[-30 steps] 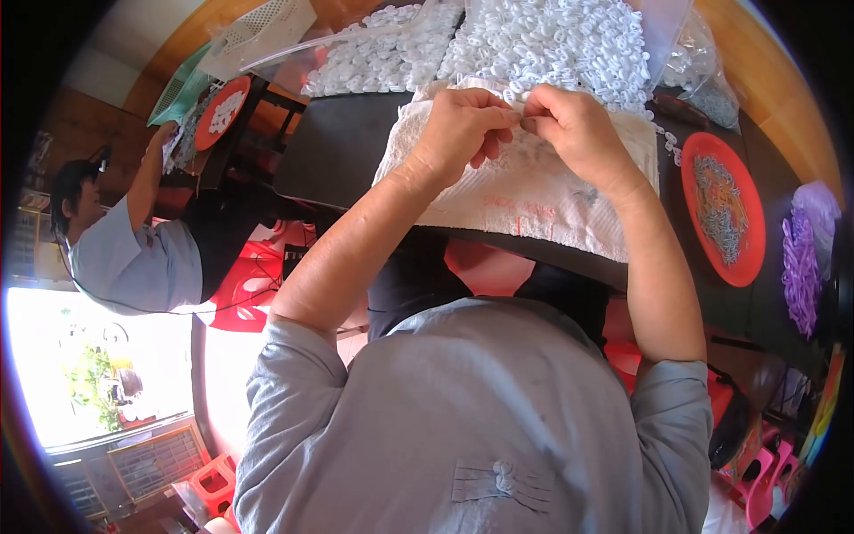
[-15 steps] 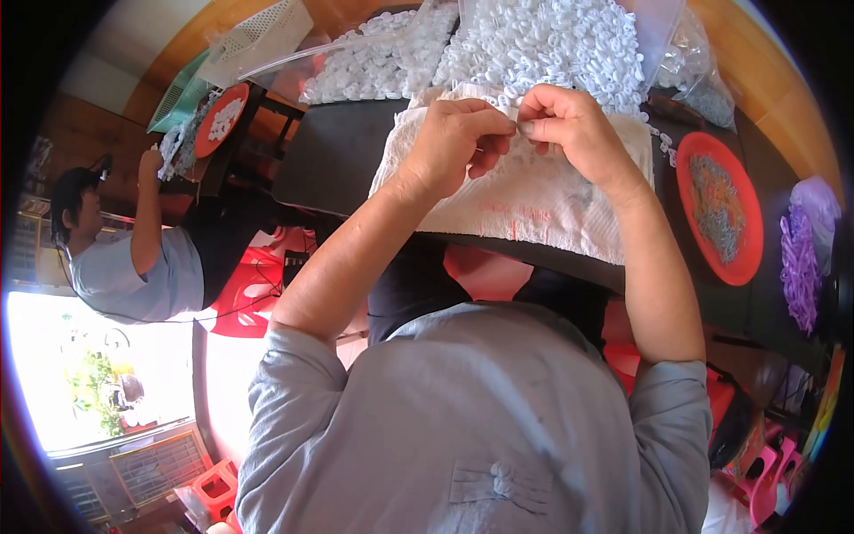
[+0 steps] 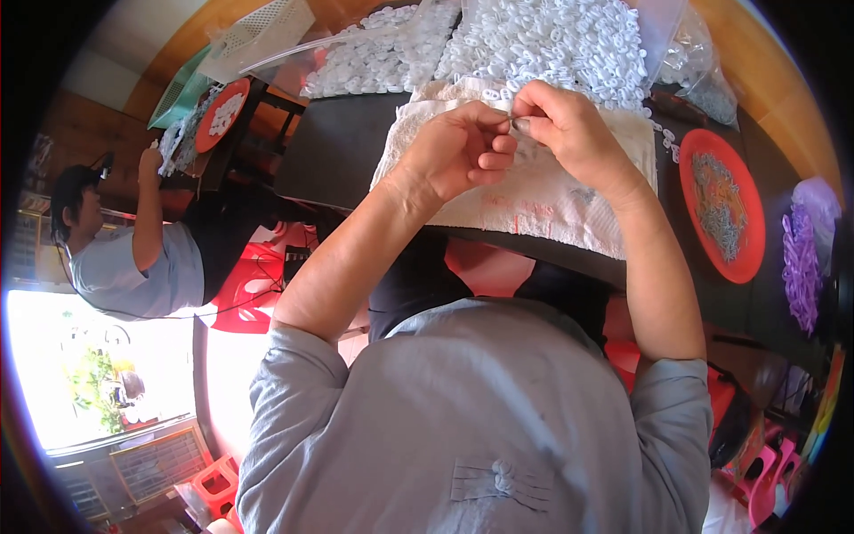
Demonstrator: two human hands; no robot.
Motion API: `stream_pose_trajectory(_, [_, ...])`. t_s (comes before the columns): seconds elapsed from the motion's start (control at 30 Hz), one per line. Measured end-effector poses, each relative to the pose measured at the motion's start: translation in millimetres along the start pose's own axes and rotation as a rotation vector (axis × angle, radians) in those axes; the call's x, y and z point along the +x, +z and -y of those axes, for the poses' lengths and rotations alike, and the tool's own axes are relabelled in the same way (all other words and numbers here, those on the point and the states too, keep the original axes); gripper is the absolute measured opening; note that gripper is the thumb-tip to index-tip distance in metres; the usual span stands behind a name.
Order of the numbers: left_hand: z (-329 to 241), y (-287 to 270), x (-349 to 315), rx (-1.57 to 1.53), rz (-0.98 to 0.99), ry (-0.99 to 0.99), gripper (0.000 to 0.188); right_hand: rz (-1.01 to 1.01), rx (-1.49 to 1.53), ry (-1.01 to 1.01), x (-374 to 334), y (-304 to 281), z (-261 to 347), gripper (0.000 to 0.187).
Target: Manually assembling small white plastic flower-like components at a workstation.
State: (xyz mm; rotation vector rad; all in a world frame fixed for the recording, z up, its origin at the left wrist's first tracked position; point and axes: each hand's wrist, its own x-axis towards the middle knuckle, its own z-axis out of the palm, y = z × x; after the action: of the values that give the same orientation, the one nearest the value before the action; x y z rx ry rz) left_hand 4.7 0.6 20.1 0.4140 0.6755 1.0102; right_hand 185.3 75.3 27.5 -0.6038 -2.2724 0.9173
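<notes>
Over a whitish towel, my left hand and my right hand meet fingertip to fingertip. Each is closed in a pinch. Between the tips is a bit of something small and dark, too tiny to name. My left hand's lower fingers curl loosely. Just beyond my hands, a large heap of small white oval plastic pieces spreads out, and a few of them lie at the towel's far edge. Another heap of white pieces sits to its left, partly under clear plastic.
On the right stands a red plate with small grey and orange-brown pieces. A purple bundle lies past it. Clear bags sit at the back right. At the left, a co-worker sits by another red plate and baskets.
My fingertips stay together while my left hand turns slightly, its lower fingers showing more. The view has shifted a little. The co-worker has hardly moved.
</notes>
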Motion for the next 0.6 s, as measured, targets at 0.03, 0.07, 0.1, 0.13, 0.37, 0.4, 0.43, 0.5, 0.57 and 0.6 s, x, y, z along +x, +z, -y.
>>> stream_pose_trajectory(0.03, [0,-1,0,-0.035,0.039,-0.019,0.017,-0.008,-0.016,-0.028,0,0,0,0.004])
stream_pose_trajectory(0.07, [1,-1,-1,-0.035,0.038,-0.02,0.017,-0.009,-0.015,-0.028,0,0,1,0.004])
stream_pose_trajectory(0.1, [2,2,-2,0.02,0.006,0.029,0.017,0.008,0.037,0.018,-1,-2,3,0.004])
stream_pose_trajectory(0.13, [4,4,-4,0.075,-0.027,0.078,0.018,0.026,0.089,0.064,-2,-3,4,0.004])
stream_pose_trajectory(0.37, [8,21,-7,0.756,-0.404,0.551,0.017,0.019,-0.011,0.062,-1,-2,5,0.003])
stream_pose_trajectory(0.4, [8,19,-6,0.746,-0.375,0.54,0.017,0.029,0.023,0.077,-1,-2,6,0.002])
stream_pose_trajectory(0.43, [8,18,-5,0.737,-0.347,0.529,0.017,0.038,0.056,0.092,-1,-2,7,0.002])
stream_pose_trajectory(0.5, [9,19,-4,0.703,-0.353,0.503,0.017,0.039,0.083,0.089,-2,-3,5,0.002])
stream_pose_trajectory(0.57, [11,17,-3,0.671,-0.357,0.476,0.018,0.037,0.108,0.087,-2,-3,3,0.002])
stream_pose_trajectory(0.6, [11,14,-3,0.632,-0.328,0.45,0.018,0.027,0.105,0.076,-2,-2,1,0.002])
